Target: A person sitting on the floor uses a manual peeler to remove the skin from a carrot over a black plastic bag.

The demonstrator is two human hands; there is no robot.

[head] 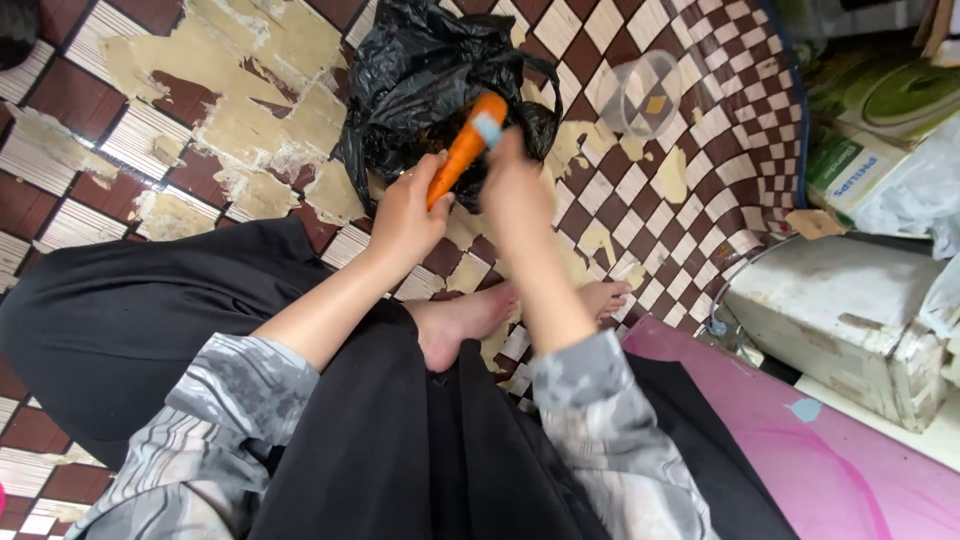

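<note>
Head view: at nine o'clock, worn checkered floor covering (150,130) is seen, its brown-and-cream surface flaked away to bare tan patches. Toward the centre, the left hand (405,215) is closed around the lower end of a carrot (462,150), which is held tilted, its top pointing to one o'clock. The carrot is smooth, bright orange and tapered; its visible length looks clean, so the peeling is judged well along, though the far side cannot be seen. Behind it, at twelve o'clock, a crinkled, glossy black plastic bag (420,70) lies open on the floor. The right hand (515,185) is gripped on a pale blue peeler (488,126) pressed against the carrot's upper end. At one o'clock a clear plastic container (640,95) stands. At four o'clock a pink mat (800,450) is laid.
</note>
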